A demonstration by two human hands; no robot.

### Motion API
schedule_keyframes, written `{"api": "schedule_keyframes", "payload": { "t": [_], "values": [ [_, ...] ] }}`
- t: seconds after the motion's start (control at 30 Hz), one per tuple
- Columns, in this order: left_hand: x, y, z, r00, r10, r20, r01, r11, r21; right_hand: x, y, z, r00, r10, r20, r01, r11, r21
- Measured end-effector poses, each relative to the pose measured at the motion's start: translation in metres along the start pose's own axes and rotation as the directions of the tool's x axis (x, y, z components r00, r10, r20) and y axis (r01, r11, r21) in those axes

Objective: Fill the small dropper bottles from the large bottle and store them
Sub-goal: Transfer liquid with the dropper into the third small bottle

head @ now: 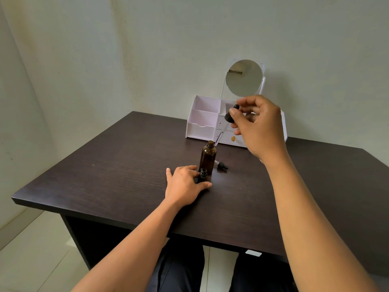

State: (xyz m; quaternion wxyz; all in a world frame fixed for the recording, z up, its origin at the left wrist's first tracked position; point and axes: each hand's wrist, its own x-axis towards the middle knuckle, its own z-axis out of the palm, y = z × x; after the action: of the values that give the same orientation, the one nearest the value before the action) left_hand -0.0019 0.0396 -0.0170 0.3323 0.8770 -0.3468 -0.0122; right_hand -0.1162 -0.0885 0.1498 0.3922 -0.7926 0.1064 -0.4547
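A large amber bottle (208,157) stands uncapped near the middle of the dark table (117,165). Just in front of it stands a small dark dropper bottle (203,174), also uncapped, and my left hand (185,184) is wrapped around its base. My right hand (256,125) is raised above and to the right, pinching the black bulb of a long dropper (229,117). Its glass tube slants down-left, with the tip just above the large bottle's mouth. A second, short dropper cap (221,165) lies on its side to the right of the large bottle.
A white organizer (202,121) with open compartments, small drawers and a round mirror (244,77) stands at the back of the table against the wall. The table's front edge runs just above my knees.
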Motion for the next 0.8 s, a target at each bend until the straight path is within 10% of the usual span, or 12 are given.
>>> {"api": "schedule_keyframes", "payload": {
  "t": [0.8],
  "values": [
    [-0.001,0.000,0.003,1.000,0.008,-0.011,-0.008,1.000,0.012,-0.047,0.047,0.033,0.975,0.203,0.090,-0.210,0.975,0.075]
  ]
}}
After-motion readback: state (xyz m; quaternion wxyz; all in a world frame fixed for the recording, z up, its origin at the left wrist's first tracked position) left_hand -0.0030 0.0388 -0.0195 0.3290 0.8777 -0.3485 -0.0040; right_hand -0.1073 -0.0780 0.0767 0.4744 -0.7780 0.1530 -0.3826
